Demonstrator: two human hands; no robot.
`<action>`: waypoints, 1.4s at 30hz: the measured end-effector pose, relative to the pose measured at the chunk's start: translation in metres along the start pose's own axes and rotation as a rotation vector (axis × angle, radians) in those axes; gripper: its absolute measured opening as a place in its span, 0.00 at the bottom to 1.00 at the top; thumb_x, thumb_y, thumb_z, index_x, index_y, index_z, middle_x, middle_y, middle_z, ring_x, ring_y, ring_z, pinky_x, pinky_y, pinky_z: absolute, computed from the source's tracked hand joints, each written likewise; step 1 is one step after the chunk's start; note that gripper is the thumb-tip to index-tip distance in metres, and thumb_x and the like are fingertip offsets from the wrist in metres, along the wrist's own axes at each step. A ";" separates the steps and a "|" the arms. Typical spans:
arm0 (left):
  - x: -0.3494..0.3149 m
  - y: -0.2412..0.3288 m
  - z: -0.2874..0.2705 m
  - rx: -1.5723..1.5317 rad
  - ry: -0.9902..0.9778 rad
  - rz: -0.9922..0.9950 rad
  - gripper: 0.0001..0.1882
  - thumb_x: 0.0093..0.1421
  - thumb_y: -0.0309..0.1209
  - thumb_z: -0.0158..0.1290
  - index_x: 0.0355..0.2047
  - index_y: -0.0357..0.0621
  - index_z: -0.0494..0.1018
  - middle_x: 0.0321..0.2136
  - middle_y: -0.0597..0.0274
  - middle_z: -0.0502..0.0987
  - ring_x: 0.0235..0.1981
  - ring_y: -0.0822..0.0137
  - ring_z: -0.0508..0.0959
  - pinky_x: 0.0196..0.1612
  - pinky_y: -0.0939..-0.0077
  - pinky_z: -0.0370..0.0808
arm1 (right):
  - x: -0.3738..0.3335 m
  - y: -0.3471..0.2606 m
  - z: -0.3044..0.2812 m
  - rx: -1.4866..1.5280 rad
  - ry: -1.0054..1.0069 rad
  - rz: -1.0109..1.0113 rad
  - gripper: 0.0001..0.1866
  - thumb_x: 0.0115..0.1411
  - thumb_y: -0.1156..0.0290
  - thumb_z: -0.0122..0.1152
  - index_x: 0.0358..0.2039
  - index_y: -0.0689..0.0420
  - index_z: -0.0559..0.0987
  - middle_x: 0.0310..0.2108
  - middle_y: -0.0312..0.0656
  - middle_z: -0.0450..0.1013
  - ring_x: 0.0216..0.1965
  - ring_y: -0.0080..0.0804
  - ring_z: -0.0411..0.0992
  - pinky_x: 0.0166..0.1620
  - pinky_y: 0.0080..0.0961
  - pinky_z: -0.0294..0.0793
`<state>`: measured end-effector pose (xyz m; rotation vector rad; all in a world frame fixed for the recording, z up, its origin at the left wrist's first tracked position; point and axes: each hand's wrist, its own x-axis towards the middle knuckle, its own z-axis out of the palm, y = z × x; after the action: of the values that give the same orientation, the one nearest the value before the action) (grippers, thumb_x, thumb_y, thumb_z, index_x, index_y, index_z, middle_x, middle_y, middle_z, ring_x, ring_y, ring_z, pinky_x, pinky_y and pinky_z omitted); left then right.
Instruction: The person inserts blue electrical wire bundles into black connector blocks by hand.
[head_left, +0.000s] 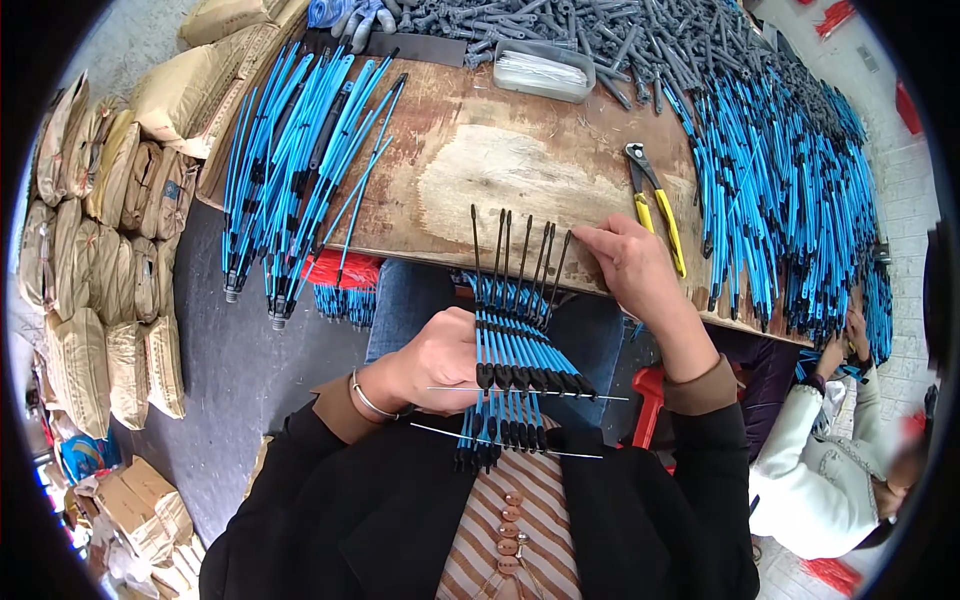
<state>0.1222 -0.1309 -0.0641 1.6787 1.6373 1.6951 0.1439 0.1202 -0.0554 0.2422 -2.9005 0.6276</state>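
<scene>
- Bundle of slim blue strips with black ends [515,345] sits before the torso, above the lap, close to the near edge of the worn brown wooden table [500,190].
- Its long axis runs from the chest toward the table; thin black rods [502,250] at the far end point away from the body, fanned slightly apart.
- Near the chest, the black ends step down to the right in two rows, crossed by an upper thin silver wire [530,394] and a lower thin silver wire [507,441].
- One paper sack in the brown stack at left [85,370] bears a small dark mark, too small to read.
- Left hand [442,362] is closed firmly around the bundle's left side, knuckles up, a silver bangle [370,398] at the wrist, the forearm angling in from the lower left.
- Right hand [635,265] reaches up and inward, elbow bent, index finger stretched left to the tip of the rightmost rod; whether it pinches that tip, I cannot tell.
- Yellow-handled metal pliers [669,228] lie just beyond the right hand, between it and a large heap of blue strips [790,210].
</scene>
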 end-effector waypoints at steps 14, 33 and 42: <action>0.006 0.001 0.001 -0.028 0.035 -0.031 0.10 0.49 0.30 0.51 0.31 0.37 0.75 0.32 0.54 0.77 0.28 0.54 0.77 0.33 0.69 0.73 | 0.023 0.003 0.004 0.048 -0.048 -0.149 0.07 0.50 0.76 0.57 0.32 0.59 0.77 0.28 0.46 0.71 0.30 0.46 0.71 0.34 0.32 0.71; 0.009 0.006 0.000 -0.049 0.094 -0.021 0.08 0.49 0.25 0.51 0.30 0.38 0.75 0.32 0.56 0.77 0.28 0.56 0.77 0.32 0.70 0.74 | 0.034 -0.009 -0.019 -0.111 -0.199 -0.334 0.13 0.50 0.79 0.53 0.38 0.56 0.73 0.31 0.47 0.68 0.33 0.47 0.69 0.36 0.35 0.70; 0.008 0.005 0.001 -0.077 0.049 -0.063 0.09 0.50 0.25 0.52 0.32 0.35 0.75 0.32 0.53 0.78 0.31 0.58 0.79 0.34 0.72 0.75 | 0.027 -0.002 -0.023 0.058 -0.291 -0.218 0.13 0.46 0.83 0.49 0.34 0.59 0.72 0.32 0.48 0.67 0.36 0.48 0.68 0.39 0.35 0.69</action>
<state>0.1237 -0.1260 -0.0561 1.5465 1.6065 1.7585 0.1212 0.1247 -0.0290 0.7021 -3.0662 0.6900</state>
